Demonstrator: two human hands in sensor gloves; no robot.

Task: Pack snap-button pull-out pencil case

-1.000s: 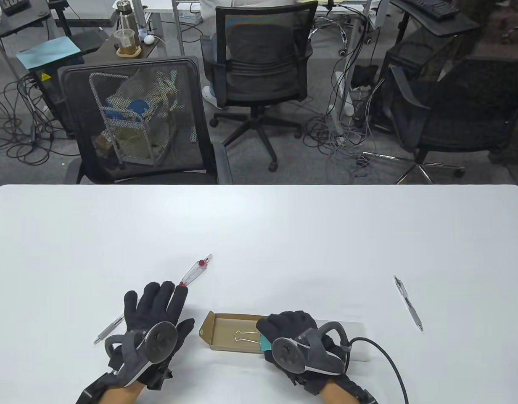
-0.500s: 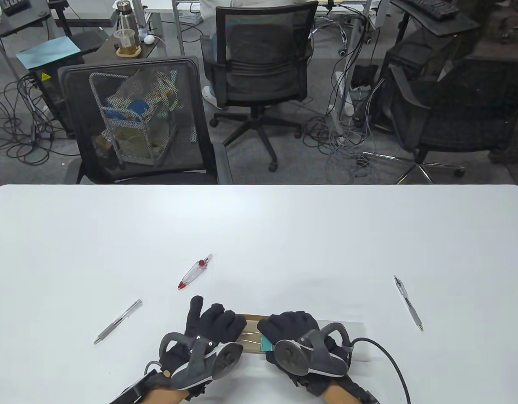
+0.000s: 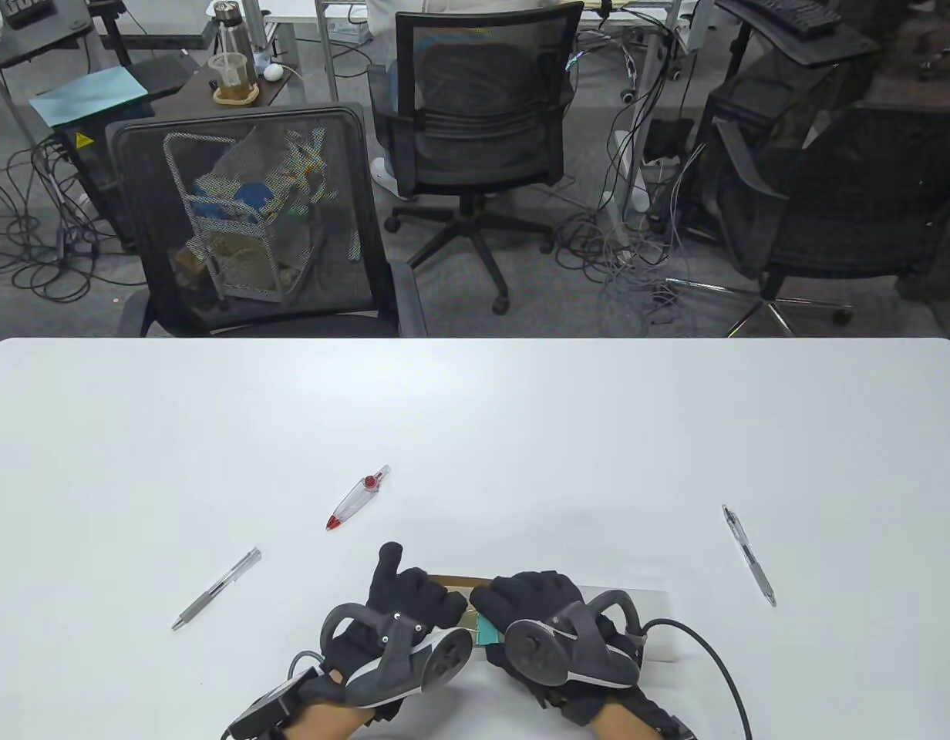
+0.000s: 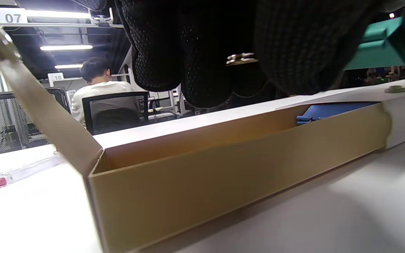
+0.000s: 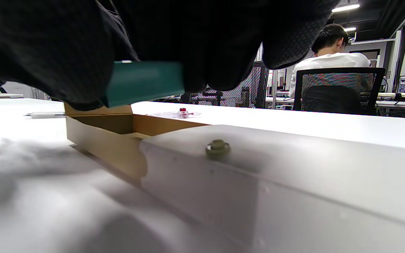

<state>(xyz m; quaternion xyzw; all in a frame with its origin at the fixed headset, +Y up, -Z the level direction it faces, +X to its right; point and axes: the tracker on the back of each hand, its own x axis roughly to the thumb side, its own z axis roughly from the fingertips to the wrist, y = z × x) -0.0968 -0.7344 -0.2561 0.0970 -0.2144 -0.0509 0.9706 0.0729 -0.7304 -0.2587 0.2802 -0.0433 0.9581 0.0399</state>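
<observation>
Sitting near the table's (image 3: 475, 432) front edge between the two hands, the case (image 4: 244, 165) is a brown drawer pulled out leftward from a white sleeve (image 5: 294, 182). Packing looks, as a judgement, barely under way: the left wrist view shows a blue item (image 4: 329, 110) deep in the drawer by the sleeve mouth, and most of the drawer's visible length bare. Three items lie out on the table: a silver pen (image 3: 217, 589) to the left, a red-tipped clear pen (image 3: 357, 498) beyond the case, and another pen (image 3: 749, 554) well apart to the right. The drawer also remains to be slid in and the snap closed. The left hand (image 3: 402, 609) hovers over the drawer with fingers curled around a metal clip (image 4: 240, 58), apparently pinching it, though the contact itself is dark and I cannot be sure. The right hand (image 3: 533, 609) rests over the drawer-sleeve junction and grips a teal clip (image 5: 144, 82) between its fingers. From the table view, the gloves hide nearly all of the drawer, with only a strip of its far wall and a corner of teal showing. From the left wrist view come the drawer's raised end flap (image 4: 47, 116), its interior and the blue item. Only the right wrist view gives the snap stud (image 5: 217, 149) on the sleeve a close look, unfastened, with the drawer open beyond it.
</observation>
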